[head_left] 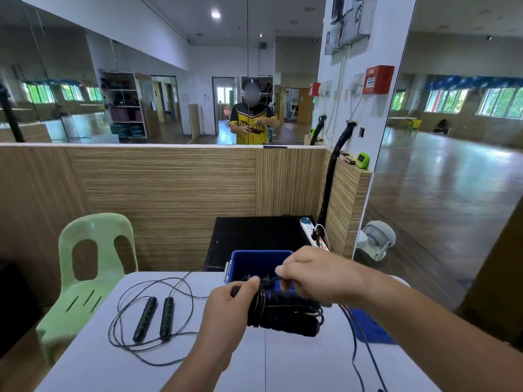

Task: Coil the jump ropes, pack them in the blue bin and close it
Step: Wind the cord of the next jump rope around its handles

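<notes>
My left hand (230, 302) grips a black jump rope (285, 314) by its two foam handles, with cord wound around them. My right hand (308, 271) pinches the cord of that rope just above the bundle, and the free end trails down past the table's right edge. The bundle hovers in front of the open blue bin (256, 263), which has dark rope inside. A second jump rope (154, 318) lies uncoiled on the white table (141, 369) to the left, its two black and green handles side by side. The blue lid (373, 328) lies flat right of the bin.
A pale green plastic chair (90, 264) stands at the table's left side. Behind the table are a black cabinet (254, 236) with a power strip (311, 232), a wood-panelled wall and a mirror. A white fan (376, 240) sits on the floor to the right.
</notes>
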A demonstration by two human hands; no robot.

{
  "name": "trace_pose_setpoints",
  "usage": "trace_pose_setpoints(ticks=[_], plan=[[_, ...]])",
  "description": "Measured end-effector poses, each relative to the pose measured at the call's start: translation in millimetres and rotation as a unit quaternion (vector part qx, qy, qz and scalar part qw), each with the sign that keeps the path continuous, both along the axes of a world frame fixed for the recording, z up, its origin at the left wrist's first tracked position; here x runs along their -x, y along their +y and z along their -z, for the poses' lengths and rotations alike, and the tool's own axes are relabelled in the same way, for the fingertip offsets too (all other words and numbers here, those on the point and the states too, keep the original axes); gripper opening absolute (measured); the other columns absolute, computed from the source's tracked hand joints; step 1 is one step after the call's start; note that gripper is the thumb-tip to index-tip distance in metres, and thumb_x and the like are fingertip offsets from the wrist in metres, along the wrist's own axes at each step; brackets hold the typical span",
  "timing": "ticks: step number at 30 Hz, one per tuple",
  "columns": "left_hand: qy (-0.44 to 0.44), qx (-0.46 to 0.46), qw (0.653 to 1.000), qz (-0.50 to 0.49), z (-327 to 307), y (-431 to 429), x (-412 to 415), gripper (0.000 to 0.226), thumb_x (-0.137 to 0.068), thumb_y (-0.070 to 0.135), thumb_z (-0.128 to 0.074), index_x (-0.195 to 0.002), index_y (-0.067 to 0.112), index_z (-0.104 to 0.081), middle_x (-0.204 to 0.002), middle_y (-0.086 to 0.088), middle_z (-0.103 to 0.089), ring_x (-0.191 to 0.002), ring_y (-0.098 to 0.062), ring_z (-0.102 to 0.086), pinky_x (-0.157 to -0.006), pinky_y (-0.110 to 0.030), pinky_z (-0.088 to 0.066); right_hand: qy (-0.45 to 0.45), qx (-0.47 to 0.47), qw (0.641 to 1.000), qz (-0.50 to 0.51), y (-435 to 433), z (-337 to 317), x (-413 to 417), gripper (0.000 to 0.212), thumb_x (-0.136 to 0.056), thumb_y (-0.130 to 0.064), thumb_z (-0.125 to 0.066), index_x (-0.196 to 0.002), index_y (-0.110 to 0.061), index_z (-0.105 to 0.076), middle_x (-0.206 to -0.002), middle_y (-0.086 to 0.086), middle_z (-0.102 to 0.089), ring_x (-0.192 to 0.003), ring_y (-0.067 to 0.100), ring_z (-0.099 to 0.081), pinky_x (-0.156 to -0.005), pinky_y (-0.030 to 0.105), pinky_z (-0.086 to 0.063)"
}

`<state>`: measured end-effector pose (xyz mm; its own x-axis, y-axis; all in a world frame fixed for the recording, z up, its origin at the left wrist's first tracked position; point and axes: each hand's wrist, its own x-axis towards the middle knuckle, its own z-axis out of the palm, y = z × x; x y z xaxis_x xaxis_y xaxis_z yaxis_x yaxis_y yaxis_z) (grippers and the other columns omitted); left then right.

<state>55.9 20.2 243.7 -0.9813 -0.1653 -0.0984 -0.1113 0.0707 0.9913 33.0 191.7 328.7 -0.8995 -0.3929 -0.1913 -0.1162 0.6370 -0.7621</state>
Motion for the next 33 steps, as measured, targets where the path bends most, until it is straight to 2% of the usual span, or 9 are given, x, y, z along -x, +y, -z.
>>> trace_pose_setpoints(ticks=[3, 7, 11, 13, 17, 24, 30, 33], plan=[[0.004, -0.017, 1.0, -0.013, -0.9, -0.7, 3.1, 0.04, -0.102, 0.031, -0.059, -0.069, 0.009, -0.066, -0.046, 0.009, -0.049, -0.036, -0.002, -0.041, -0.038, -0.015, -0.03, -0.03, 0.101, 0.994, 0.02, -1.2, 16.3, -8.6, 0.032, -0.105, -0.024, -0.043, -0.084, -0.01, -0.063, -0.05, -0.002, -0.043, -0.043, 0.014, -0.034, -0.042, 0.026, -0.032], [0.007, -0.021, 0.999, -0.035, 4.6, -3.6, 12.4, 0.044, -0.1, 0.039, -0.06, -0.071, 0.006, -0.067, -0.051, 0.003, -0.047, -0.043, -0.009, -0.037, -0.045, -0.024, -0.026, -0.053, 0.185, 0.981, 0.034, -8.0, 34.0, -24.6, 0.028, -0.103, -0.018, -0.041, -0.087, -0.01, -0.063, -0.051, 0.001, -0.043, -0.042, 0.013, -0.035, -0.041, 0.025, -0.039], [-0.015, -0.07, 0.995, -0.064, 7.9, -1.8, 20.2, 0.048, -0.096, 0.045, -0.064, -0.057, 0.02, -0.05, -0.057, -0.005, -0.037, -0.049, -0.017, -0.027, -0.046, -0.025, -0.019, -0.072, 0.231, 0.969, 0.055, -18.1, 49.9, -37.0, 0.028, -0.104, -0.019, -0.041, -0.087, -0.012, -0.061, -0.052, 0.002, -0.048, -0.042, 0.011, -0.038, -0.042, 0.025, -0.039], [-0.023, -0.093, 0.993, -0.07, 7.0, 0.6, 22.7, 0.045, -0.097, 0.043, -0.063, -0.061, 0.018, -0.054, -0.052, -0.001, -0.04, -0.047, -0.016, -0.029, -0.046, -0.024, -0.02, -0.086, 0.25, 0.963, 0.059, -24.8, 61.3, -44.0, 0.027, -0.106, -0.022, -0.041, -0.087, -0.012, -0.057, -0.054, 0.004, -0.052, -0.042, 0.013, -0.041, -0.043, 0.026, -0.04], [-0.034, -0.131, 0.988, -0.069, 0.5, 4.3, 24.4, 0.039, -0.099, 0.041, -0.061, -0.073, 0.012, -0.059, -0.048, 0.0, -0.041, -0.042, -0.015, -0.03, -0.044, -0.024, -0.02, -0.114, 0.3, 0.943, 0.089, -36.0, 93.9, -54.7, 0.028, -0.107, -0.028, -0.043, -0.085, -0.012, -0.05, -0.06, 0.014, -0.06, -0.042, 0.018, -0.037, -0.044, 0.026, -0.027], [-0.069, -0.178, 0.98, -0.048, -8.2, 6.6, 19.7, 0.037, -0.1, 0.039, -0.06, -0.074, 0.014, -0.054, -0.049, 0.002, -0.035, -0.037, -0.011, -0.023, -0.038, -0.02, -0.016, -0.092, 0.262, 0.957, 0.08, -32.1, 126.3, -47.0, 0.031, -0.104, -0.028, -0.045, -0.089, -0.01, -0.064, -0.069, 0.015, -0.07, -0.056, 0.023, -0.053, -0.055, 0.027, -0.041], [-0.078, -0.217, 0.973, -0.014, -16.0, 3.3, 20.0, 0.036, -0.101, 0.039, -0.06, -0.073, 0.016, -0.055, -0.048, 0.003, -0.039, -0.039, -0.01, -0.024, -0.039, -0.018, -0.015, -0.103, 0.233, 0.966, 0.05, -17.2, 138.6, -29.7, 0.038, -0.102, -0.041, -0.045, -0.077, -0.019, -0.063, -0.066, 0.007, -0.057, -0.061, 0.022, -0.05, -0.06, 0.03, -0.04], [-0.088, -0.222, 0.971, 0.014, -17.9, 0.0, 17.9, 0.033, -0.1, 0.04, -0.061, -0.077, 0.016, -0.059, -0.049, 0.003, -0.041, -0.04, -0.009, -0.024, -0.038, -0.017, -0.014, -0.086, 0.203, 0.975, 0.022, -4.3, 136.2, -14.3, 0.043, -0.108, -0.033, -0.043, -0.07, -0.021, -0.06, -0.064, 0.004, -0.056, -0.059, 0.02, -0.053, -0.064, 0.033, -0.048]])
